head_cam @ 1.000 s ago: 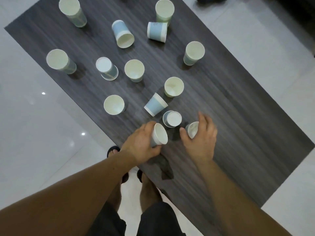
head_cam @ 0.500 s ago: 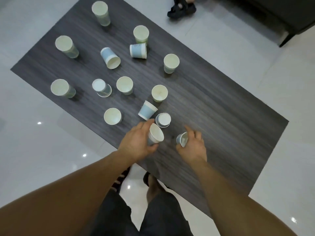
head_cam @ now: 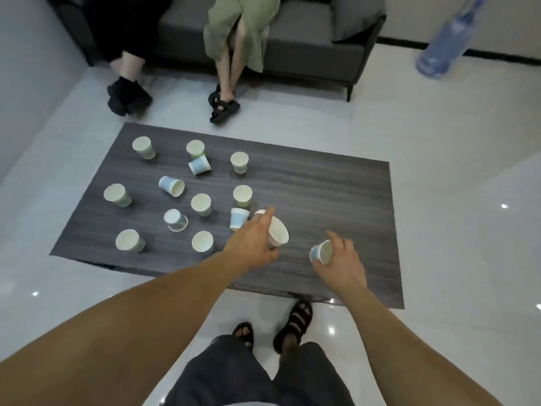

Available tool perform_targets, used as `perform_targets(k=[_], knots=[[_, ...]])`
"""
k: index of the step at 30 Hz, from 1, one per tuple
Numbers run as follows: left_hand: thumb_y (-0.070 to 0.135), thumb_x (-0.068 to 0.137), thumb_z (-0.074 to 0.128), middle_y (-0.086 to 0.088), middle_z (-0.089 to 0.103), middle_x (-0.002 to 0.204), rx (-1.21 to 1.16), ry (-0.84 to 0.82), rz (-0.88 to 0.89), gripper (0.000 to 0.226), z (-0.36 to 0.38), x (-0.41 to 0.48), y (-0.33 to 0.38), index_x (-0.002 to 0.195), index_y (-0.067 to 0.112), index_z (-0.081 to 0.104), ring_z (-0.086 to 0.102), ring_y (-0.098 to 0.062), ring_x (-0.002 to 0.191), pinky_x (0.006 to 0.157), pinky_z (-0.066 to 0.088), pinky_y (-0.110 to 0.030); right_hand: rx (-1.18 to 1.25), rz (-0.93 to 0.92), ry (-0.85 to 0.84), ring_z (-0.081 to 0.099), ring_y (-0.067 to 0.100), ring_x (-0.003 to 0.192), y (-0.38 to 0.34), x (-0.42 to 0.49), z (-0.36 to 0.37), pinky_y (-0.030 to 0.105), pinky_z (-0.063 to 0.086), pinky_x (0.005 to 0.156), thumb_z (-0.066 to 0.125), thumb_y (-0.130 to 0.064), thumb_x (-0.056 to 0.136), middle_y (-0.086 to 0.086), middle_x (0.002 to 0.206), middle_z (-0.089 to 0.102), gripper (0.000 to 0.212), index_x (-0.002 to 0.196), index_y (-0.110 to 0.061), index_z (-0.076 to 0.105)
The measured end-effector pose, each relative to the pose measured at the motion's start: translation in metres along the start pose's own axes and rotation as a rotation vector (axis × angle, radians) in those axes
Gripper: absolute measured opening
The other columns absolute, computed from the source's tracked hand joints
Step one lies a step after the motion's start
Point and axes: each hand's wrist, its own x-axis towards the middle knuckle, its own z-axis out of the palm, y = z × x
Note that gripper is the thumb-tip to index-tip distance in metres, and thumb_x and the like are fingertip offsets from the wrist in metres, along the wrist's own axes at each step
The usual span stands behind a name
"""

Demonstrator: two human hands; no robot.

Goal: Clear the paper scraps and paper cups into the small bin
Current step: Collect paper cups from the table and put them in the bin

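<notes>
I have one cup in each hand, both lifted clear of the tabletop (head_cam: 322, 189). My left hand (head_cam: 251, 246) grips the white cup (head_cam: 278, 234) round its side. The fingers (head_cam: 263, 219) curl over the top and the thumb sits underneath, so the cup lies tipped with its mouth facing away from the palm. My right hand (head_cam: 342, 263) holds the blue-banded cup (head_cam: 321, 252) the same way, fingers (head_cam: 336, 240) wrapped round its wall and the open mouth pointing towards the left hand.

I judge that I'm taking two at once to save trips. With both mouths turned inward, one cup could be nested in the other to free a hand.

The other cups (head_cam: 201, 204) sit beyond and outboard of my left fingers. Most stand upright, a few lie on their sides, and one (head_cam: 175, 220) is upside down. One more lies just beyond the left fingertips, close enough to knock.

The tabletop past my right fingers carries nothing I can see. I can't make out any paper scraps, and the small bin is not in view, so I can't yet say which way these two cups have to go. Two people sit on a sofa (head_cam: 292, 48) on the far side.
</notes>
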Motion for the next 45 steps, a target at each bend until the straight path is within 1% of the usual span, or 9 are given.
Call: perform_targets(k=[4, 11, 14, 20, 27, 32, 35, 40, 45], knots=[[0.039, 0.077, 0.068, -0.005, 0.042, 0.144, 0.149, -0.057, 0.186, 0.092, 0.005, -0.009, 0.061, 0.151, 0.021, 0.016, 0.043, -0.026, 0.129, 0.102, 0.041, -0.042, 0.113, 0.152, 0.163, 0.049, 0.028, 0.118, 0.055, -0.068, -0.028, 0.037, 0.043, 0.091, 0.068, -0.035, 0.081, 0.006, 0.138, 0.039, 0.075, 0.147, -0.027, 0.032], [0.035, 0.078, 0.069, -0.006, 0.041, 0.140, 0.269, -0.118, 0.518, 0.089, 0.054, -0.048, 0.218, 0.150, 0.025, 0.017, 0.046, -0.028, 0.124, 0.096, 0.042, -0.039, 0.284, 0.351, 0.486, 0.046, 0.023, 0.122, 0.176, -0.188, -0.074, 0.035, 0.045, 0.094, 0.067, -0.035, 0.083, 0.000, 0.142, 0.036, 0.075, 0.148, -0.028, 0.030], [0.032, 0.079, 0.068, -0.008, 0.039, 0.138, 0.268, -0.163, 0.686, 0.086, 0.101, -0.085, 0.299, 0.149, 0.025, 0.018, 0.049, -0.029, 0.119, 0.093, 0.046, -0.038, 0.330, 0.453, 0.600, 0.043, 0.022, 0.124, 0.239, -0.258, -0.087, 0.035, 0.045, 0.095, 0.066, -0.036, 0.082, -0.002, 0.144, 0.032, 0.077, 0.149, -0.029, 0.027], [0.037, 0.076, 0.069, -0.001, 0.034, 0.137, 0.253, -0.275, 0.964, 0.088, 0.222, -0.197, 0.453, 0.149, 0.025, 0.021, 0.051, -0.026, 0.114, 0.090, 0.047, -0.035, 0.334, 0.719, 0.718, 0.039, 0.020, 0.126, 0.366, -0.414, -0.099, 0.032, 0.045, 0.092, 0.061, -0.039, 0.085, -0.003, 0.147, 0.028, 0.079, 0.151, -0.029, 0.020], [0.037, 0.077, 0.070, 0.000, 0.033, 0.139, 0.298, -0.464, 1.246, 0.086, 0.337, -0.317, 0.578, 0.148, 0.024, 0.022, 0.051, -0.025, 0.115, 0.093, 0.048, -0.037, 0.379, 1.009, 0.915, 0.036, 0.019, 0.129, 0.455, -0.566, -0.098, 0.033, 0.044, 0.096, 0.061, -0.039, 0.084, -0.006, 0.148, 0.027, 0.079, 0.151, -0.027, 0.021], [0.035, 0.076, 0.071, 0.000, 0.036, 0.137, 0.317, -0.585, 1.444, 0.082, 0.414, -0.388, 0.643, 0.145, 0.022, 0.027, 0.053, -0.024, 0.112, 0.088, 0.048, -0.033, 0.407, 1.225, 0.974, 0.035, 0.019, 0.129, 0.503, -0.647, -0.087, 0.032, 0.045, 0.095, 0.061, -0.035, 0.084, -0.005, 0.148, 0.026, 0.080, 0.152, -0.026, 0.019], [0.035, 0.076, 0.072, 0.000, 0.035, 0.137, 0.314, -0.650, 1.512, 0.082, 0.457, -0.419, 0.685, 0.144, 0.021, 0.028, 0.053, -0.024, 0.112, 0.089, 0.048, -0.034, 0.410, 1.321, 0.984, 0.036, 0.019, 0.127, 0.535, -0.678, -0.089, 0.032, 0.046, 0.094, 0.060, -0.035, 0.084, -0.005, 0.146, 0.027, 0.080, 0.152, -0.026, 0.018], [0.034, 0.074, 0.074, 0.001, 0.036, 0.136, 0.266, -0.739, 1.599, 0.081, 0.527, -0.452, 0.761, 0.142, 0.020, 0.032, 0.052, -0.023, 0.111, 0.089, 0.048, -0.032, 0.384, 1.427, 1.031, 0.038, 0.019, 0.125, 0.607, -0.711, -0.119, 0.031, 0.044, 0.091, 0.062, -0.034, 0.083, -0.006, 0.145, 0.030, 0.080, 0.151, -0.028, 0.020], [0.033, 0.072, 0.076, 0.000, 0.037, 0.135, 0.249, -0.790, 1.674, 0.083, 0.584, -0.478, 0.841, 0.141, 0.020, 0.032, 0.051, -0.024, 0.112, 0.091, 0.049, -0.036, 0.389, 1.498, 1.059, 0.038, 0.019, 0.128, 0.672, -0.732, -0.152, 0.032, 0.046, 0.092, 0.062, -0.033, 0.082, -0.005, 0.147, 0.029, 0.080, 0.151, -0.028, 0.021]])
